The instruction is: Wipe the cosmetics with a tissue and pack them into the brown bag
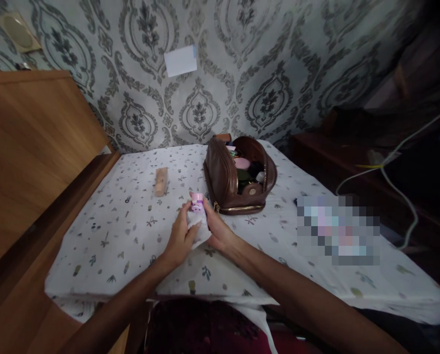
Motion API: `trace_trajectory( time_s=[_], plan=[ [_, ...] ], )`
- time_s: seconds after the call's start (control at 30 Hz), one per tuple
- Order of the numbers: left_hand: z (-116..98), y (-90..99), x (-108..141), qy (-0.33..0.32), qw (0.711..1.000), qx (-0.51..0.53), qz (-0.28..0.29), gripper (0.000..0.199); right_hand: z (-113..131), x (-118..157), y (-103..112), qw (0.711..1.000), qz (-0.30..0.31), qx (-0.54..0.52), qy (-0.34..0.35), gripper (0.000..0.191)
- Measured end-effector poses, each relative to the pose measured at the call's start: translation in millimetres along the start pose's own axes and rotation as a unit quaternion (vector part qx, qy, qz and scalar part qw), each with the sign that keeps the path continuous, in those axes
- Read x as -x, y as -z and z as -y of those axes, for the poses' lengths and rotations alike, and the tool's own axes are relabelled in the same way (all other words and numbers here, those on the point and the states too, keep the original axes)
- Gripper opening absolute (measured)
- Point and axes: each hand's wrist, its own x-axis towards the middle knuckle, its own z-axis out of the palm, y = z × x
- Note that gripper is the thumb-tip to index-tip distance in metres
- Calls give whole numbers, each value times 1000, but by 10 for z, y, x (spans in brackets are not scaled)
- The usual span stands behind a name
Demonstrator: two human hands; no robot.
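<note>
Both hands meet over the white patterned cloth, around a small pink and purple bottle [197,201] with its pink top pointing away from me. A white tissue [201,222] lies against the bottle's lower part. My left hand [182,235] is closed on the left side, its thumb pressing the tissue. From the right, my right hand [219,228] wraps the bottle and tissue; its fingers are partly hidden. Just beyond it stands an unzipped brown leather bag [220,169] with several small items inside. A beige tube [161,182] lies on the cloth to the left.
The patterned cloth [124,236] covers the surface up to the wallpapered wall. A wooden panel [39,128] rises on the left. At the right lies a pixelated flat object [338,228], with a pale cable [400,191] hanging beyond it near dark furniture.
</note>
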Motion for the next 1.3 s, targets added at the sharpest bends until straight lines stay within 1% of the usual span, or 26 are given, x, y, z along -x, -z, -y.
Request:
trace_trajectory(
  time_s=[0.1, 0.2, 0.3, 0.43, 0.47, 0.53, 0.67, 0.77, 0.83, 0.9, 0.97, 1.03, 1.07, 1.13, 1.17, 1.23, 1.3],
  plan=[
    [-13, -53, 4, 86, 988, 125, -1, 47, -17, 12, 3, 999, -5, 43, 14, 40],
    [-52, -33, -25, 139, 964, 224, 23, 46, 4, 30, 1, 996, 9, 85, 40, 43],
    [-98, 63, -68, 163, 956, 243, 31, 42, 54, 37, 0, 993, 16, 95, 67, 45],
    [-140, 250, -149, 194, 958, 208, 26, 44, 124, 22, 9, 994, 14, 78, 80, 43],
    [-147, 296, -174, 199, 959, 202, 13, 45, 139, 18, 11, 994, 14, 75, 79, 44],
    [-157, 380, -228, 206, 956, 204, -31, 46, 162, 18, 8, 994, 16, 76, 81, 45],
    [-152, 513, -333, 211, 942, 230, -125, 48, 175, 37, -13, 987, 24, 110, 113, 41],
    [-144, 577, -373, 205, 931, 249, -171, 50, 148, 44, -17, 975, 30, 163, 148, 42],
    [-156, 600, -367, 214, 924, 262, -181, 50, 121, 37, -9, 960, 31, 205, 190, 42],
    [-185, 612, -338, 229, 921, 274, -159, 53, 98, 28, 2, 940, 30, 246, 234, 43],
    [-221, 624, -294, 234, 927, 272, -107, 57, 92, 35, 5, 924, 31, 280, 259, 43],
    [-241, 648, -251, 238, 938, 247, -52, 60, 110, 70, -4, 914, 35, 303, 268, 44],
    [-240, 666, -234, 253, 940, 227, -31, 61, 129, 101, -12, 910, 40, 314, 268, 43],
    [-225, 703, -216, 280, 942, 185, -11, 59, 183, 184, -26, 900, 54, 341, 265, 41],
    [-216, 716, -215, 282, 945, 164, 1, 56, 218, 234, -30, 893, 60, 360, 263, 40],
    [-216, 719, -229, 264, 956, 126, 28, 50, 300, 344, -21, 875, 65, 401, 262, 36],
    [-253, 675, -258, 239, 964, 100, 58, 48, 394, 456, 12, 857, 63, 435, 271, 31]
  ],
)
